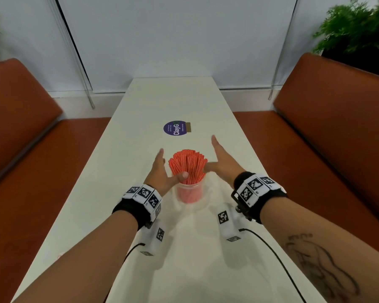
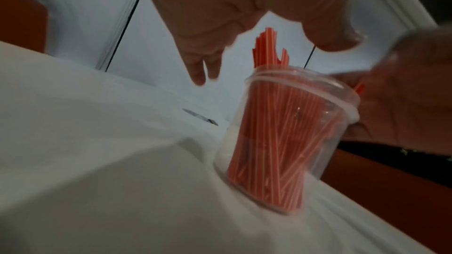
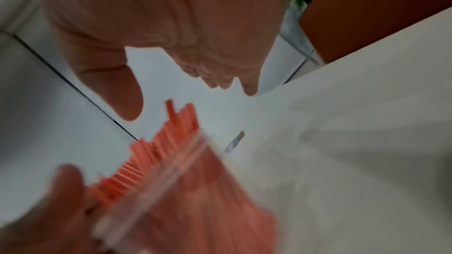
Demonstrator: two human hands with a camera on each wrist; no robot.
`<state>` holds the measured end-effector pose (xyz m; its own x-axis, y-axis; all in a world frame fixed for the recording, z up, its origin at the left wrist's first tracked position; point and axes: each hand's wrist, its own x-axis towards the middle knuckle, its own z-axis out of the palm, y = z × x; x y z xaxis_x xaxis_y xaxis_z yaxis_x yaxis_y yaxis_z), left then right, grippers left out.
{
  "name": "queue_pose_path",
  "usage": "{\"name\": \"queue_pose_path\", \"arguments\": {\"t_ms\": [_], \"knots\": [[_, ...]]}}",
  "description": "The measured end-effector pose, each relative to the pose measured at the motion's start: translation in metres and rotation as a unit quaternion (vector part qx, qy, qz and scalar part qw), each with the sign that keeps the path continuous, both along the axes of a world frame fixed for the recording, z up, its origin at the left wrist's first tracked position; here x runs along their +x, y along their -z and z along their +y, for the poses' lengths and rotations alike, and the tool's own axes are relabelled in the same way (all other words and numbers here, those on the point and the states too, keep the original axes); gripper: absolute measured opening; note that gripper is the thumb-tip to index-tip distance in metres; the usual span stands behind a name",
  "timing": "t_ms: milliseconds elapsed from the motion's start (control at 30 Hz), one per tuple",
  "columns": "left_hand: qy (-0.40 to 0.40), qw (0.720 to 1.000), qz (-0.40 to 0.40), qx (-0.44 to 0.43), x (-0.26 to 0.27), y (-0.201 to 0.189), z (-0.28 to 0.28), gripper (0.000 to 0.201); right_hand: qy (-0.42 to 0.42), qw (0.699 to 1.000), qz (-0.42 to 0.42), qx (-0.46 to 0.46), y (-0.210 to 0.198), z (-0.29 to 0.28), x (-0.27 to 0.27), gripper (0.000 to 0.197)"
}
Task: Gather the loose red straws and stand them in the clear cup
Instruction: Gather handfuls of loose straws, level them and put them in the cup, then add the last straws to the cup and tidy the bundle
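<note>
A clear cup [image 1: 189,193] stands on the white table [image 1: 206,270] with a thick bundle of red straws [image 1: 187,164] upright in it, fanned out above the rim. My left hand [image 1: 163,166] flanks the bundle on the left, fingers straight, thumb against the straws near the rim. On the right my right hand [image 1: 217,158] has straight fingers and its thumb touches the bundle's side. The left wrist view shows the cup [image 2: 281,142] full of straws [image 2: 269,49], and the right wrist view shows the straw tops [image 3: 171,138], blurred. No loose straws show on the table.
A round purple sticker [image 1: 174,127] with a small brown tag lies on the table beyond the cup. Orange benches [image 1: 337,138] run along both long sides. Plants [image 1: 357,29] stand at the back corners. Black cables [image 1: 271,252] trail from my wrists over the near table.
</note>
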<state>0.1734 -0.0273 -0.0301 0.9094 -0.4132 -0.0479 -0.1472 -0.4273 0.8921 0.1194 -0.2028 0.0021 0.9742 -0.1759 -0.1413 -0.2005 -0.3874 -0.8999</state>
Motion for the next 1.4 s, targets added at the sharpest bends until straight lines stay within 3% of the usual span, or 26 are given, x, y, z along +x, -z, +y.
{"name": "queue_pose_path", "arguments": {"t_ms": [67, 133, 200, 300, 433, 500, 600, 667, 733, 800, 867, 1000, 1133, 1200, 1267, 1400], "knots": [[0.030, 0.999, 0.017, 0.010, -0.002, 0.004, 0.002, 0.137, -0.032, 0.997, 0.058, -0.041, 0.011, -0.004, -0.005, 0.109], [0.036, 0.999, 0.015, 0.021, -0.007, 0.005, -0.003, 0.112, -0.098, 0.990, 0.076, -0.060, 0.020, 0.000, -0.008, 0.111], [0.041, 0.999, 0.011, 0.030, -0.009, 0.005, -0.007, 0.103, -0.134, 0.989, 0.040, -0.043, 0.024, 0.009, -0.008, 0.085], [0.038, 0.999, 0.012, 0.024, -0.008, 0.004, -0.010, 0.103, -0.094, 0.993, -0.034, -0.061, 0.025, 0.023, -0.005, 0.055], [0.025, 1.000, 0.003, 0.003, 0.000, 0.000, -0.008, 0.119, -0.061, 0.989, -0.102, -0.090, 0.021, 0.027, -0.002, 0.045], [0.029, 0.999, 0.014, 0.007, 0.001, 0.003, -0.005, 0.122, -0.073, 0.989, -0.098, -0.085, 0.025, 0.029, -0.004, 0.043], [0.025, 0.999, 0.024, 0.004, 0.000, 0.011, 0.000, 0.126, -0.077, 0.995, -0.068, 0.004, 0.027, 0.032, -0.010, 0.049], [0.020, 1.000, 0.011, -0.004, 0.000, 0.010, 0.001, 0.125, -0.066, 0.994, -0.087, 0.014, 0.027, 0.031, -0.010, 0.052], [0.040, 0.999, -0.026, 0.014, 0.002, 0.005, 0.000, 0.122, -0.047, 0.995, -0.088, -0.009, 0.029, 0.029, -0.008, 0.077], [0.068, 0.991, -0.088, 0.071, 0.003, -0.002, -0.001, 0.118, -0.019, 0.997, -0.057, -0.056, 0.032, 0.029, -0.004, 0.119], [0.097, 0.970, -0.166, 0.152, 0.005, -0.007, 0.000, 0.112, -0.020, 0.986, -0.064, -0.153, 0.035, 0.027, -0.003, 0.134], [0.138, 0.927, -0.228, 0.264, 0.008, -0.011, 0.001, 0.098, -0.065, 0.944, -0.071, -0.317, 0.035, 0.029, -0.002, 0.117], [0.141, 0.892, -0.254, 0.346, 0.005, -0.016, 0.000, 0.106, -0.068, 0.918, -0.008, -0.390, 0.023, 0.031, -0.004, 0.118], [0.123, 0.904, -0.224, 0.344, -0.001, -0.021, 0.005, 0.116, -0.066, 0.914, 0.012, -0.401, 0.017, 0.032, -0.009, 0.121], [0.097, 0.923, -0.183, 0.326, -0.008, -0.028, 0.015, 0.113, -0.053, 0.916, 0.010, -0.397, 0.011, 0.033, -0.018, 0.119], [0.052, 0.945, -0.136, 0.294, -0.024, -0.043, 0.049, 0.064, 0.020, 0.934, -0.033, -0.355, -0.006, 0.051, -0.038, 0.092]]}}
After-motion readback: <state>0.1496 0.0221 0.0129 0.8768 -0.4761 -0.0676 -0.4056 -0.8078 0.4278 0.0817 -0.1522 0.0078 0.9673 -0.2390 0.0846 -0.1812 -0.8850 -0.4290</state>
